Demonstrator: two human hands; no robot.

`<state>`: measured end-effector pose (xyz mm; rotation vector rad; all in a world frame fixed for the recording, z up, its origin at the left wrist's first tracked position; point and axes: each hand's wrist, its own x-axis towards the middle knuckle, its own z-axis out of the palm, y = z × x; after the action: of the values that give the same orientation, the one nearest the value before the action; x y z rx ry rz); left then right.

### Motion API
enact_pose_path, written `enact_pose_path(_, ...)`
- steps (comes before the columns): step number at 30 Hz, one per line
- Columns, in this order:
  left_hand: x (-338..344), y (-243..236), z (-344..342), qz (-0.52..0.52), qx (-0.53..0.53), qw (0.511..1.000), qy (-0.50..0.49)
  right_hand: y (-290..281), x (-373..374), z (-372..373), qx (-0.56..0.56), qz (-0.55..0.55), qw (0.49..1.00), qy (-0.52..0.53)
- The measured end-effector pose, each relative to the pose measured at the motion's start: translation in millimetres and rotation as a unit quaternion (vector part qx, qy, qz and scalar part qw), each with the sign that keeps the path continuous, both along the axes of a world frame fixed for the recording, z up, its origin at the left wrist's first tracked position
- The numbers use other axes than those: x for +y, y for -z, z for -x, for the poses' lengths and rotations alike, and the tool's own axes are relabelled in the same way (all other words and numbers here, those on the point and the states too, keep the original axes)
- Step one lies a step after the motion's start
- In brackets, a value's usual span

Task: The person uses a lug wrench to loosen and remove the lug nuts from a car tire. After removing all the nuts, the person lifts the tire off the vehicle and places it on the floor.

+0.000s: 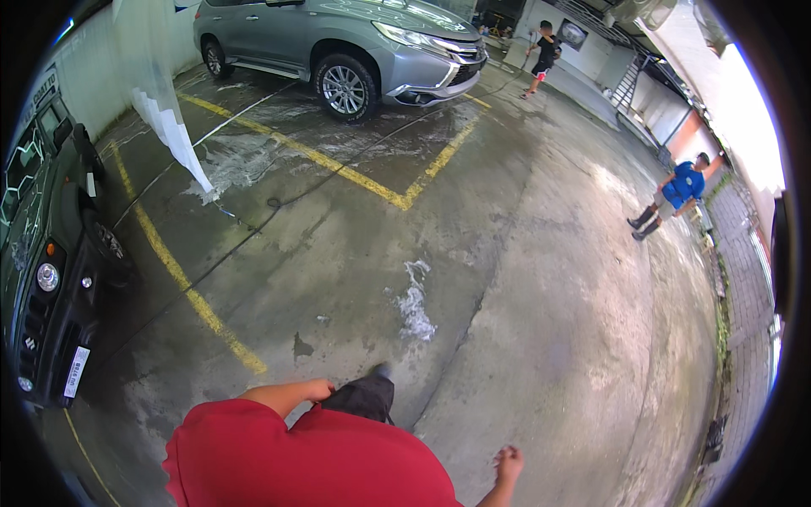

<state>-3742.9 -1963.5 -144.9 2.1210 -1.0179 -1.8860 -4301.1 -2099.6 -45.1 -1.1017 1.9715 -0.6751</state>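
Note:
My left hand is beside the front of my body, next to the black cloth of my legwear. It looks closed, and whether anything lies inside it is hidden. Out to my right, my right hand hangs low over the concrete with its fingers curled in. I see nothing held in it. A red shirt covers my body, and the tip of a dark shoe shows beyond the black cloth.
A grey SUV stands ahead; a dark green off-road car is at left. A black hose crosses the wet concrete near white foam and a white curtain. Person in blue stands right; another in black farther back.

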Motion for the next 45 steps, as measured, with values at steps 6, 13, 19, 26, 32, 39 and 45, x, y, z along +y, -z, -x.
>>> enact_pose_path(6,-199,-22,30,0.174,0.078,0.982,0.016,-11,-257,25,-0.043,0.059,0.997,-0.005)
enact_pose_path(13,-446,-59,61,0.093,-0.024,0.907,0.409,61,-297,69,-0.001,-0.232,0.972,-0.05)
enact_pose_path(19,-619,-24,119,0.059,0.097,0.957,0.268,92,-441,79,-0.004,-0.315,0.949,-0.02)
enact_pose_path(26,-923,-62,217,0.192,-0.122,0.97,-0.082,108,-721,228,0.312,-0.169,0.844,-0.401)
enact_pose_path(32,-1126,-60,251,0.246,-0.012,0.946,0.212,-62,-1169,163,0.082,0.049,0.99,-0.103)
enact_pose_path(39,-1436,-43,277,0.262,0.058,0.898,0.349,-42,-1364,199,0.055,0.021,0.995,-0.085)
enact_pose_path(45,-1567,-19,269,0.134,0.043,0.959,0.247,-7,-1336,232,0.115,-0.268,0.956,-0.024)
